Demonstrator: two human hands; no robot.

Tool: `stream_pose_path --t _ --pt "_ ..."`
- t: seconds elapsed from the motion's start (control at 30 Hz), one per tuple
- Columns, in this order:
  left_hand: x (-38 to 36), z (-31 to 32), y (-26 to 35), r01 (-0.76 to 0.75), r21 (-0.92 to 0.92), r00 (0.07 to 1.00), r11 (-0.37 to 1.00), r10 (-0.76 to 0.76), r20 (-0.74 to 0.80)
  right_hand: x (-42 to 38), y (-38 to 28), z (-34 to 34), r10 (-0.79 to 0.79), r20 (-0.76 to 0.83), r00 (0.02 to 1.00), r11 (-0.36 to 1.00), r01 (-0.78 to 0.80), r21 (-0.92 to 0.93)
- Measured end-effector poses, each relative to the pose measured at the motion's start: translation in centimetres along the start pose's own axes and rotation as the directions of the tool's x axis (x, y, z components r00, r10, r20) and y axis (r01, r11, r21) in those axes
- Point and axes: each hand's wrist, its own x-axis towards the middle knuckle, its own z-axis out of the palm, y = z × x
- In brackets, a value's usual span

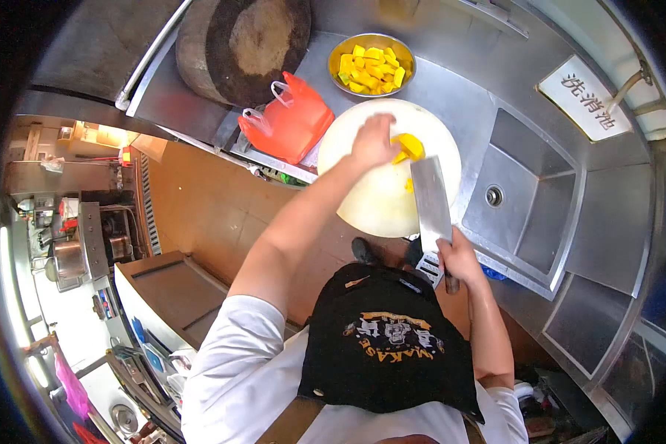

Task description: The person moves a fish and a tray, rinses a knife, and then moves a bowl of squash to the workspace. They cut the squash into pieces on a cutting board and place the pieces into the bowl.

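Note:
A round white cutting board (374,203) lies on the steel counter, with yellow pumpkin pieces (408,148) on its right half and a small yellow scrap (409,185) below them. My left hand (375,140) is over the board just left of the pieces; its fingers look loosely extended and slightly blurred, with nothing visible in them. In my right hand (460,259) is the handle of a cleaver (431,194). The wide blade points away from me over the board's right side, its tip close to the pumpkin pieces. Behind the board stands a metal bowl (333,74) of cut pumpkin chunks (374,70).
A red plastic bag (288,122) sits left of the board. Behind it leans a thick round wooden chopping block (222,48). On the right is a steel sink (525,189), with a white sign (584,98) on the wall. Brown tiled floor (207,189) lies to the left.

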Motion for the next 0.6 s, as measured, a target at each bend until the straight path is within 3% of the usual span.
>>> stream_pose_path --t 0.07,0.17,0.2,0.23,0.3,0.33,0.43,0.53,0.6 --pt "-2.6 1.2 1.2 0.112 0.023 0.976 0.993 -0.114 0.188 -1.4 2.1 0.3 0.038 0.057 0.998 0.997 -0.042 0.065" --pt "-4.2 3.7 -0.7 0.092 -0.05 0.987 0.995 -0.084 0.14 -1.7 5.4 0.4 0.057 0.107 0.993 0.996 -0.064 0.068" --pt "-4.6 4.2 -0.8 0.006 -0.073 1.0 0.997 -0.008 -0.03 -1.5 6.8 0.5 0.05 0.118 0.992 0.996 -0.058 0.063" --pt "-5.2 4.4 -1.1 0.152 -0.197 0.988 0.968 -0.152 0.014 -0.6 9.3 0.7 0.088 0.117 0.989 0.99 -0.1 0.101" --pt "-6.4 3.8 -0.6 0.443 -0.393 0.896 0.806 -0.413 0.163 -0.7 8.6 0.6 0.068 0.011 0.998 0.995 -0.067 -0.078" --pt "-8.0 5.5 -1.8 0.409 -0.589 0.898 0.697 -0.422 0.123 -1.0 7.6 0.6 0.078 -0.009 0.997 0.996 -0.078 -0.04" --pt "-12.0 3.1 0.8 0.54 -0.035 0.827 0.841 -0.523 0.205 0.0 8.0 1.8 0.077 0.028 0.997 0.98 -0.081 0.181" --pt "-13.4 2.6 0.8 0.437 0.069 0.876 0.897 -0.442 0.192 0.9 5.8 2.4 0.063 0.075 0.995 0.986 -0.074 0.148" --pt "-13.8 2.6 0.6 0.279 0.055 0.957 0.959 -0.282 0.064 1.1 4.6 2.8 0.053 0.084 0.995 0.984 -0.066 0.167"
